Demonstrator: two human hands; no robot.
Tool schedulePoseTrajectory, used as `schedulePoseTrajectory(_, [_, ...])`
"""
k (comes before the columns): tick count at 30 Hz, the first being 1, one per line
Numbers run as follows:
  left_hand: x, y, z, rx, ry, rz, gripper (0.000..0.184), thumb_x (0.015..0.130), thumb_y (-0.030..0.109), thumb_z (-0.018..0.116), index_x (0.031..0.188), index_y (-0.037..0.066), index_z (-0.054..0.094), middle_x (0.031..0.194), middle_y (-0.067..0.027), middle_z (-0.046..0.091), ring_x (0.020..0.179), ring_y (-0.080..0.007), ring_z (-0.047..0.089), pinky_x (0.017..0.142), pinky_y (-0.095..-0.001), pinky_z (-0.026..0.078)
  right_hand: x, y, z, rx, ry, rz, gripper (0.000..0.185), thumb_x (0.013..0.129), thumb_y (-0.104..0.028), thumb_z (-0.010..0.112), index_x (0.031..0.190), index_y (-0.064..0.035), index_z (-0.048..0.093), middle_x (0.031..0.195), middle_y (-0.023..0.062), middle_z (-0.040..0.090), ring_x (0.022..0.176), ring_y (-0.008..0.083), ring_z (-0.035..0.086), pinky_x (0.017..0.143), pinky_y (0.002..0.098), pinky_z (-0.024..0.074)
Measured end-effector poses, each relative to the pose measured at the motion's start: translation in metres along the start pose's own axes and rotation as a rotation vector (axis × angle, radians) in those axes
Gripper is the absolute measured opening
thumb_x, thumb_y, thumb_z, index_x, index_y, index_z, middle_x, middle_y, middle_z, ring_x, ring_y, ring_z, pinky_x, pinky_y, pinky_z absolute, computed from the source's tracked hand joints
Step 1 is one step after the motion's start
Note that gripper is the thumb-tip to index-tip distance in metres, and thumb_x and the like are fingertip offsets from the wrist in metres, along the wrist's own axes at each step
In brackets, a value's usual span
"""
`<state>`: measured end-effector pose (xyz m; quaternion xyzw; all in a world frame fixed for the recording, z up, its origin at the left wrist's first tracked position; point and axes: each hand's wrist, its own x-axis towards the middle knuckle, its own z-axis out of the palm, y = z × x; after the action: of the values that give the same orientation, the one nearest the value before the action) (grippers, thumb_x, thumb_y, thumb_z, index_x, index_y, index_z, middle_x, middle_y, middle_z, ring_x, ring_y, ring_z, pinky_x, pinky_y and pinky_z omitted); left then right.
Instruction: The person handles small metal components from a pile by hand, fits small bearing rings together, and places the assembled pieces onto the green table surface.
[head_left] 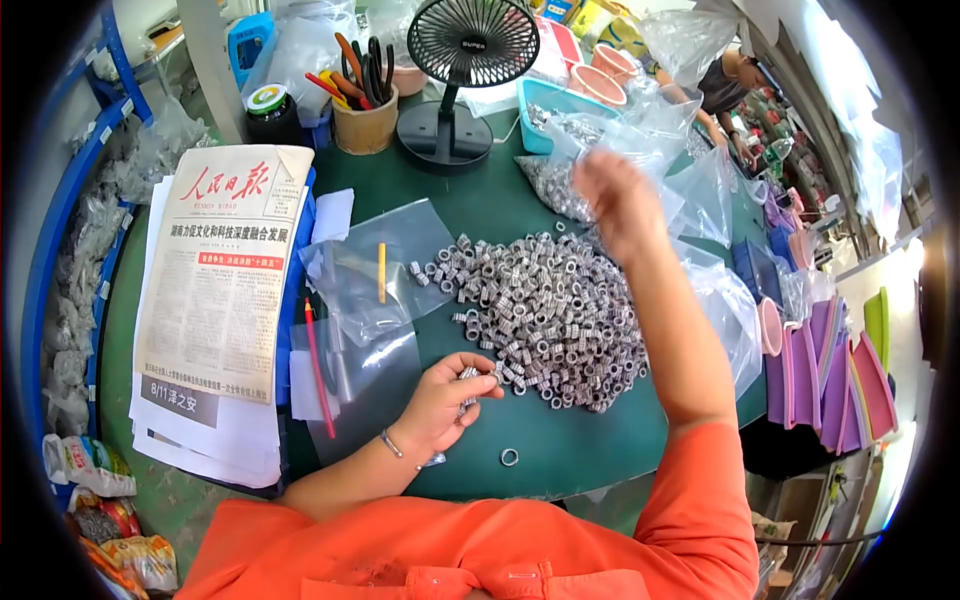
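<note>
A large heap of small ridged metal rings covers the middle of the green table. My left hand is at the heap's near left edge, its fingers curled round several metal rings. One loose ring lies apart near the table's front edge. My right hand is raised beyond the heap, in front of a clear plastic bag with small metal parts in it. Motion smears its fingers, so I cannot tell whether it holds anything.
Left of the heap are clear bags, a yellow stick, a red pen and a newspaper on papers. A black fan, tool pot and turquoise basket stand behind. Another person sits at far right.
</note>
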<state>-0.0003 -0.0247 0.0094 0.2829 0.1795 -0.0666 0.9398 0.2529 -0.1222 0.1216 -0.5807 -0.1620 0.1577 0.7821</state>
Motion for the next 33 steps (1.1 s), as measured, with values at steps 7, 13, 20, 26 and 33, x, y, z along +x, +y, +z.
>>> schedulePoseTrajectory(7, [0.000,0.005,-0.001,-0.030,0.040,0.070,0.016,0.084,0.004,0.050,0.100,0.002,0.052,0.089,-0.0080,0.056,0.085,-0.0176,0.059,0.038,-0.0176,0.033,-0.017,-0.003,0.014,-0.132,0.099,-0.051,0.020,0.081,-0.002,0.054,0.100,0.0046,0.056,0.094,0.0111,0.060,0.083,0.0161,0.058,0.066,0.0258,0.0482])
schedulePoseTrajectory(13, [-0.001,0.006,0.003,-0.058,0.043,0.158,0.014,0.085,0.007,0.054,0.099,0.004,0.054,0.089,-0.0048,0.058,0.079,-0.0101,0.057,0.040,-0.0155,0.035,-0.140,0.045,0.021,-0.640,-0.436,-0.070,0.018,0.078,-0.002,0.059,0.095,-0.0029,0.062,0.089,0.0055,0.058,0.080,0.0128,0.054,0.066,0.0227,0.0426])
schedulePoseTrajectory(20, [0.000,-0.003,0.001,0.056,-0.027,0.143,0.012,0.084,0.006,0.057,0.095,0.003,0.055,0.080,-0.0046,0.058,0.063,-0.0054,0.053,0.039,-0.0142,0.036,-0.188,0.087,0.019,-0.293,-0.269,-0.053,0.026,0.073,0.008,0.063,0.097,0.0003,0.058,0.098,0.0076,0.055,0.082,0.0122,0.055,0.069,0.0223,0.0476])
schedulePoseTrajectory(26, [-0.004,-0.004,0.007,0.248,0.000,0.214,0.011,0.082,0.004,0.059,0.092,0.002,0.056,0.079,-0.0048,0.059,0.060,-0.0040,0.050,0.038,-0.0143,0.035,-0.201,0.093,0.013,-0.094,-0.132,0.025,0.020,0.075,0.009,0.061,0.094,0.0037,0.057,0.096,0.0101,0.056,0.084,0.0130,0.056,0.071,0.0232,0.0487])
schedulePoseTrajectory(33, [0.003,0.004,0.010,-0.161,0.100,0.086,0.021,0.090,0.012,0.044,0.106,0.000,0.049,0.087,-0.0095,0.057,0.058,-0.0085,0.049,0.038,-0.0178,0.034,-0.207,0.095,0.015,0.060,-0.035,0.003,0.025,0.074,0.013,0.060,0.095,0.0033,0.052,0.095,0.0126,0.058,0.082,0.0154,0.058,0.071,0.0244,0.0497])
